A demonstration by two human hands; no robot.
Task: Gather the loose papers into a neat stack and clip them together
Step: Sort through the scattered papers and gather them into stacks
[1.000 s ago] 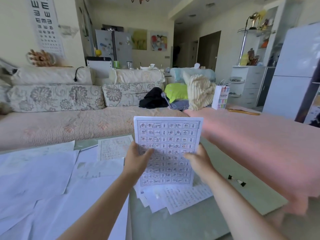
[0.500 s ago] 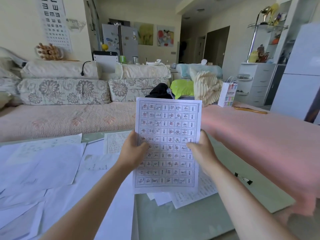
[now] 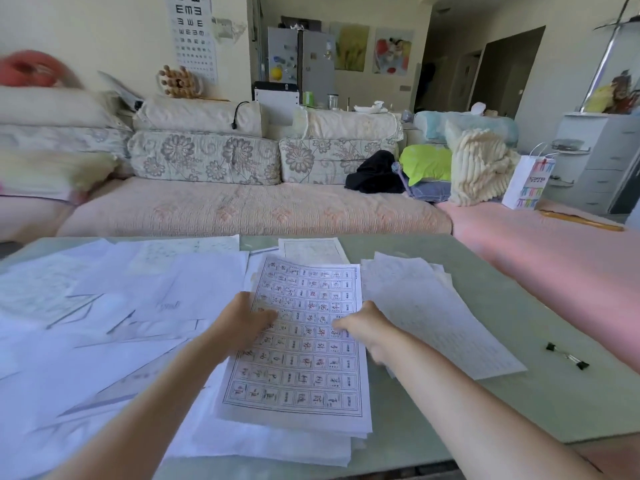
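Note:
A printed grid sheet [image 3: 304, 372] tops a small stack of papers lying on the glass table [image 3: 519, 323] in front of me. My left hand [image 3: 242, 323] grips the stack's left edge, thumb on top. My right hand [image 3: 363, 327] grips its right edge the same way. Loose white papers [image 3: 121, 306] spread over the table's left half. Another loose pile [image 3: 426, 306] lies just right of the stack. A black binder clip [image 3: 568, 355] lies on the table at the right, apart from both hands.
A pink cushioned sofa [image 3: 249, 209] runs along the table's far side and continues down the right side. A white paper bag [image 3: 528, 183] stands on it at the back right. The table's front edge is close to me.
The stack was held upright in front of me; both hands have now lowered it flat onto the table. The view has tilted down and shifted.

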